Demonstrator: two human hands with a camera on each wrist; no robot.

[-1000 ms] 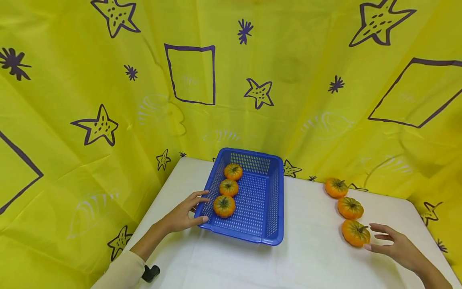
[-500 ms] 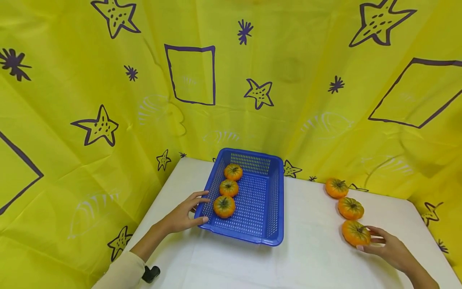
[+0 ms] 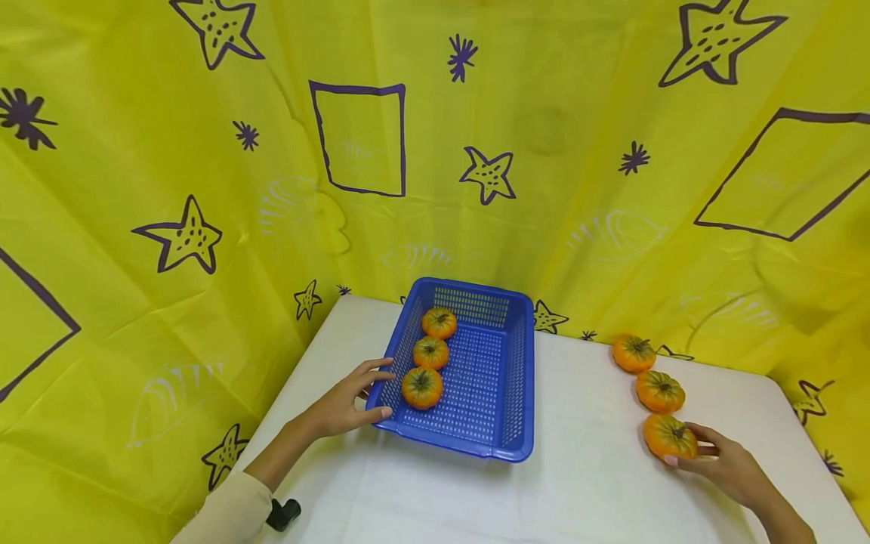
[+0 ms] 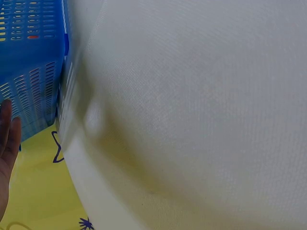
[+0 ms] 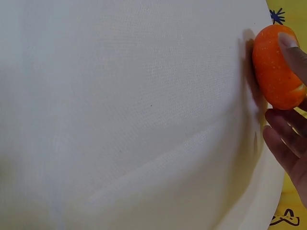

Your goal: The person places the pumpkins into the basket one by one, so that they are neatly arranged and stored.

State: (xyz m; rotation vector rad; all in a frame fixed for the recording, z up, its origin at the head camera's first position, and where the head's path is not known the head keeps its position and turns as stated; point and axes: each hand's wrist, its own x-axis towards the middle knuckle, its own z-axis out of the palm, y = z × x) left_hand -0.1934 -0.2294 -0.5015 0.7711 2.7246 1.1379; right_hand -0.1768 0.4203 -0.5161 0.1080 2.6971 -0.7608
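Note:
My right hand (image 3: 730, 468) holds the nearest of three small orange pumpkins (image 3: 664, 437) standing in a row on the right. In the right wrist view its thumb (image 5: 289, 42) lies on the side of that pumpkin (image 5: 273, 67), with some fingers below it. Behind it come a middle pumpkin (image 3: 659, 391) and a far pumpkin (image 3: 633, 353). My left hand (image 3: 340, 404) rests at the front left corner of a blue perforated basket (image 3: 519, 446), its fingers spread and touching the rim. Three more pumpkins (image 3: 422, 388) sit inside along the basket's left wall.
Everything stands on a white-covered table (image 3: 584, 483). A yellow curtain (image 3: 544, 227) with drawn stars rises right behind and on both sides. A small black object (image 3: 282, 514) lies beside the left sleeve (image 3: 227, 510).
My right hand has moved left onto the nearest pumpkin, its thumb and fingers now around it. The left hand and the basket have stayed in place.

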